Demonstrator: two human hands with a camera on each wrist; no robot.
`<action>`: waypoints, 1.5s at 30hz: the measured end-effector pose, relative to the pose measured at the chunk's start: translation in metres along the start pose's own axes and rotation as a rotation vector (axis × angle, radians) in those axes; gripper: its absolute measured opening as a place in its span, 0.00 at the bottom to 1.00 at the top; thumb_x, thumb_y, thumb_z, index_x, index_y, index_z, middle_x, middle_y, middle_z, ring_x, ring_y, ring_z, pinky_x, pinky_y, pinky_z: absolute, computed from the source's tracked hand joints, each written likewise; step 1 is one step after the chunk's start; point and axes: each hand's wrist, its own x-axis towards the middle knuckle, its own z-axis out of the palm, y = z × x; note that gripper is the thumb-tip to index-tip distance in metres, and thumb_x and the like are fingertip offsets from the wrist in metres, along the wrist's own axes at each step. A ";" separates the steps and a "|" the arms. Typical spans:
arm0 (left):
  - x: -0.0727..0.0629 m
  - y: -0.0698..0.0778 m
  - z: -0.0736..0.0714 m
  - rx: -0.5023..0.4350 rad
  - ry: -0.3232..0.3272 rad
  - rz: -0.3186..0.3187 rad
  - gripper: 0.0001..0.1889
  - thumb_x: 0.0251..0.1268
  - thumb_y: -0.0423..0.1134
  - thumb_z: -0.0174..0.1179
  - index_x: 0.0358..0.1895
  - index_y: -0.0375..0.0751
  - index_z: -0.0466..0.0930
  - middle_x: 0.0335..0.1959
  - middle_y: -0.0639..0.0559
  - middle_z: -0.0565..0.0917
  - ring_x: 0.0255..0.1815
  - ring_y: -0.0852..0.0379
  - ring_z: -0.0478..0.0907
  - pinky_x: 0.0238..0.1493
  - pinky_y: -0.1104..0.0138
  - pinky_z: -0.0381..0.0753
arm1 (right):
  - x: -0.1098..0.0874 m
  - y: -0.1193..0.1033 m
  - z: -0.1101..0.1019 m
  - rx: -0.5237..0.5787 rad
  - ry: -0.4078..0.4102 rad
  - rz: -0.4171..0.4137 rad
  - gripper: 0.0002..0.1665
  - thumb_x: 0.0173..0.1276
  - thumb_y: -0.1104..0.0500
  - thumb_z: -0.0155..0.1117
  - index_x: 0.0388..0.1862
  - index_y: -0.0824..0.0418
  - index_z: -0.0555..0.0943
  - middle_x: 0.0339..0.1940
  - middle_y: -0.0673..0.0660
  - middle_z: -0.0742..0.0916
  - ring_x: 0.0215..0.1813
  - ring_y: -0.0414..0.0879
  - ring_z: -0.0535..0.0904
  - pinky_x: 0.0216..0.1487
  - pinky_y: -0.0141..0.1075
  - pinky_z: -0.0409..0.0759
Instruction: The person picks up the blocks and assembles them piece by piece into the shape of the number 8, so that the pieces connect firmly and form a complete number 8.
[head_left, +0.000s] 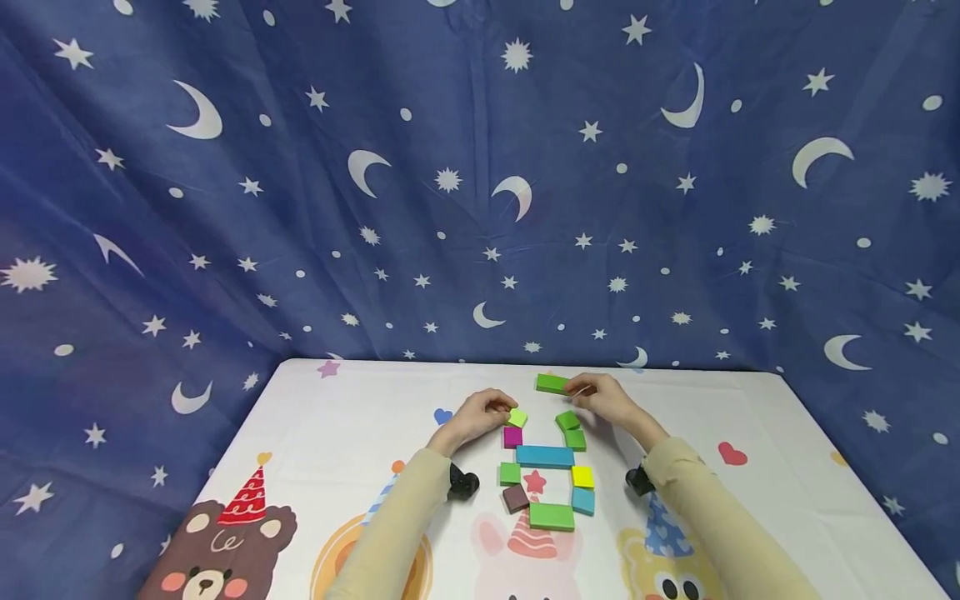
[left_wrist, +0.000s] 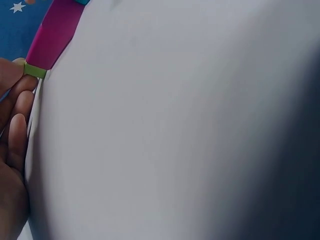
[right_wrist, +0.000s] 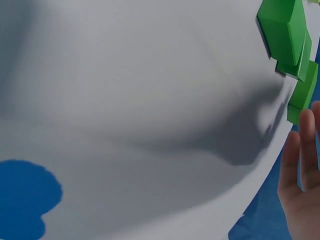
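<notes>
My left hand (head_left: 483, 413) pinches a small lime-green block (head_left: 517, 417) between thumb and finger. In the left wrist view the lime-green block (left_wrist: 35, 70) lies against the end of a magenta block (left_wrist: 56, 32). At the far side my right hand (head_left: 606, 398) holds the right end of a long green block (head_left: 552, 383). In the right wrist view my right fingers (right_wrist: 306, 145) stand beside a green block (right_wrist: 303, 91). Below it in the head view, two small green blocks (head_left: 567, 421) touch each other, the upper one tilted.
A long blue block (head_left: 545, 457) lies across the middle. Under it are a green block (head_left: 510, 474), a brown block (head_left: 516, 499), a yellow block (head_left: 582, 477), a small blue block (head_left: 582, 501) and a wide green block (head_left: 552, 517). A patterned white tablecloth (head_left: 360, 417) meets a blue curtain behind.
</notes>
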 end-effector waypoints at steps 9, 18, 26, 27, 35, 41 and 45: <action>0.000 -0.002 -0.001 -0.002 -0.005 0.015 0.11 0.62 0.32 0.58 0.46 0.40 0.83 0.40 0.45 0.82 0.38 0.60 0.75 0.44 0.71 0.74 | 0.013 0.003 0.008 -0.015 0.106 0.027 0.18 0.63 0.69 0.59 0.53 0.66 0.80 0.51 0.65 0.83 0.51 0.56 0.78 0.55 0.47 0.77; -0.004 0.001 -0.004 0.000 -0.008 0.039 0.11 0.62 0.32 0.57 0.46 0.40 0.83 0.39 0.50 0.81 0.37 0.63 0.75 0.44 0.72 0.75 | 0.023 0.004 0.017 -0.030 0.157 0.054 0.21 0.62 0.67 0.63 0.56 0.64 0.78 0.55 0.65 0.79 0.56 0.59 0.76 0.59 0.51 0.75; -0.001 0.000 -0.002 -0.006 -0.012 -0.017 0.11 0.63 0.32 0.58 0.47 0.41 0.83 0.40 0.47 0.82 0.37 0.63 0.74 0.44 0.73 0.74 | 0.029 0.009 0.024 -0.050 0.149 0.101 0.25 0.61 0.66 0.64 0.59 0.64 0.76 0.55 0.65 0.78 0.54 0.58 0.76 0.56 0.49 0.75; -0.001 0.000 -0.002 -0.006 -0.010 -0.016 0.11 0.62 0.32 0.58 0.47 0.41 0.83 0.40 0.47 0.82 0.38 0.63 0.74 0.44 0.73 0.74 | 0.029 0.010 0.024 -0.053 0.152 0.101 0.25 0.61 0.66 0.64 0.59 0.65 0.76 0.55 0.65 0.78 0.54 0.58 0.76 0.55 0.48 0.75; -0.003 0.001 -0.002 -0.003 -0.003 -0.027 0.11 0.63 0.32 0.57 0.46 0.43 0.83 0.40 0.49 0.81 0.37 0.63 0.73 0.44 0.71 0.73 | 0.031 0.010 0.028 -0.091 0.176 0.100 0.24 0.61 0.67 0.64 0.58 0.66 0.77 0.52 0.65 0.79 0.51 0.56 0.75 0.54 0.48 0.75; -0.003 0.000 -0.001 -0.002 -0.002 -0.033 0.11 0.63 0.32 0.57 0.46 0.43 0.83 0.39 0.49 0.81 0.37 0.62 0.73 0.44 0.71 0.73 | 0.033 0.011 0.030 -0.111 0.185 0.097 0.23 0.60 0.68 0.65 0.56 0.67 0.78 0.49 0.65 0.80 0.49 0.55 0.74 0.53 0.47 0.74; -0.002 -0.001 -0.001 -0.001 -0.001 -0.034 0.11 0.63 0.32 0.58 0.46 0.43 0.83 0.39 0.49 0.81 0.38 0.63 0.73 0.45 0.72 0.73 | 0.033 0.011 0.030 -0.114 0.187 0.095 0.21 0.60 0.67 0.65 0.54 0.67 0.79 0.48 0.65 0.79 0.49 0.55 0.74 0.53 0.47 0.74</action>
